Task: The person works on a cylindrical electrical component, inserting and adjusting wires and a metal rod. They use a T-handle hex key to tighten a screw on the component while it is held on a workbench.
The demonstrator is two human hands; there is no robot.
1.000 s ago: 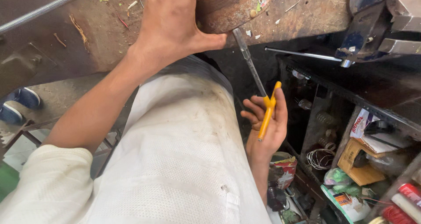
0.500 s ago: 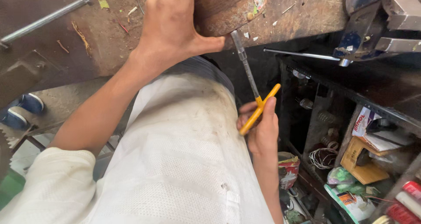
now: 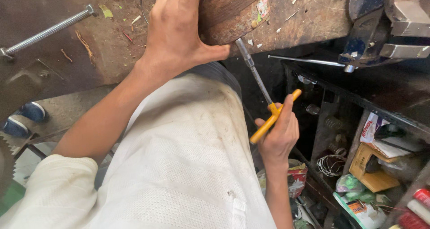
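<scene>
Closest to the camera, the person's white shirt (image 3: 179, 166) fills the lower frame. Just past it, the right hand (image 3: 277, 135) is curled around the yellow cross handle (image 3: 274, 117) of a T-handle socket wrench (image 3: 255, 74), fingers wrapped tight on the bar, thumb lying up along it. The steel shaft runs up and away from that fist, and its socket end meets the underside edge of a round wooden block (image 3: 230, 11) at the bench edge. The left hand (image 3: 177, 36) is pressed flat against the side of that block, fingers spread upward, thumb stretched out right toward the wrench shaft; it grips nothing, only bears on the wood. The block sits on a worn, dirty workbench (image 3: 309, 14) scattered with chips. Right of it, a blue bench vise (image 3: 380, 27) with its slim handle bar poking left. Below that, shelves (image 3: 380, 166) crowded with boxes, packets and wire coils. Far left, a long threaded rod (image 3: 47, 32) lies on the brown surface, and a blue shoe (image 3: 22, 119) shows on the floor.
</scene>
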